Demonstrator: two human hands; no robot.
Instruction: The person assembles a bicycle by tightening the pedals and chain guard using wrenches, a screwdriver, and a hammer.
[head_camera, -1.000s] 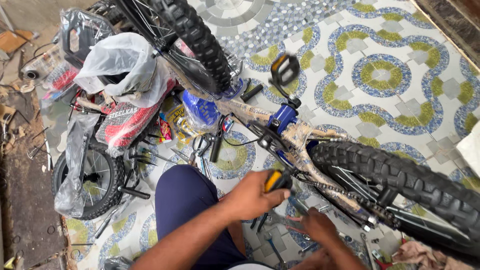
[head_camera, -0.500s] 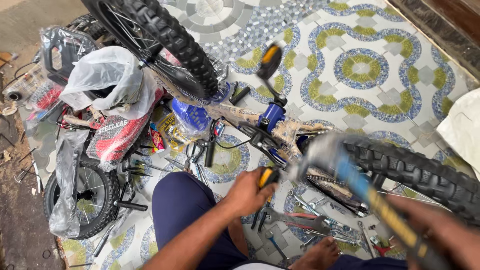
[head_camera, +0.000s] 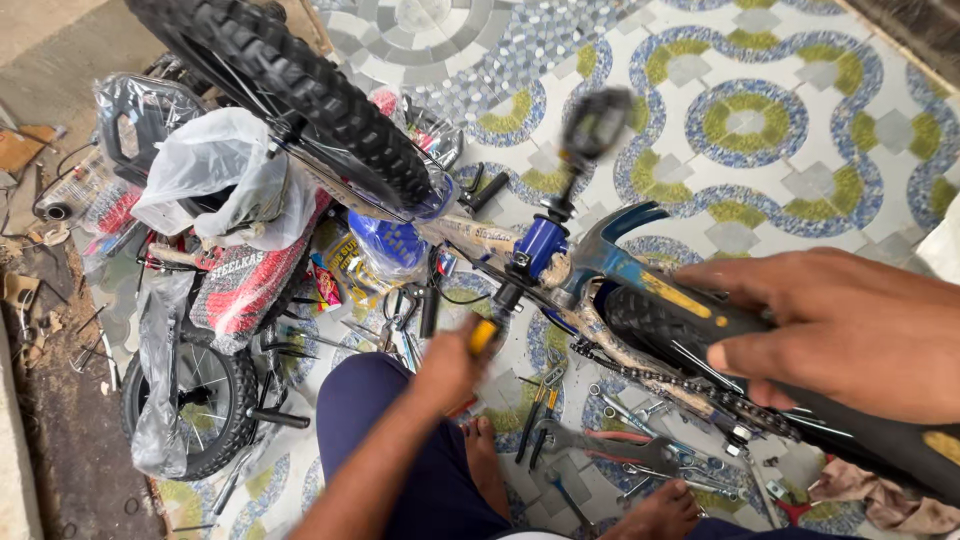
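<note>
While hands grip tools, bicycle (head_camera: 540, 250) lies on patterned tile floor (head_camera: 760, 130).

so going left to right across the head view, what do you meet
small wheel wrapped in plastic → clear plastic bag → big knobby tyre → left hand gripping a yellow-handled tool → blue bike frame joint → black pedal → right hand holding a hammer
</note>
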